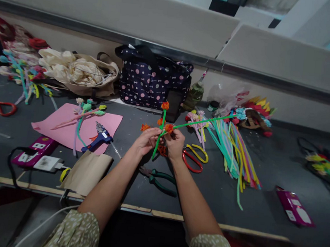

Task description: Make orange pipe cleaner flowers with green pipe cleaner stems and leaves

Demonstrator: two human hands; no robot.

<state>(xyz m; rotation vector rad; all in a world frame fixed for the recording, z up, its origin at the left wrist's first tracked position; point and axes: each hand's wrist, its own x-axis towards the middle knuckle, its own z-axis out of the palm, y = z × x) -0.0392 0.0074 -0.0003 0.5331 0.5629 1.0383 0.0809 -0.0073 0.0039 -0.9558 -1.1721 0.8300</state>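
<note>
Both hands meet above the middle of the dark table. My left hand is closed, pinching a green pipe-cleaner stem that bears small orange pipe-cleaner flowers. My right hand is closed at the same spot, by an orange flower, on a long green pipe cleaner that reaches out to the right. The stem's lower end hangs below the fingers. Exactly how the two green pieces join is hidden by my fingertips. Under my hands lie green-handled pliers, with red-and-yellow scissors beside my right wrist.
Loose coloured pipe cleaners lie at right. A blue glue gun rests on pink paper at left, near a purple power strip. Behind stand a dotted bag, a phone and a green bottle.
</note>
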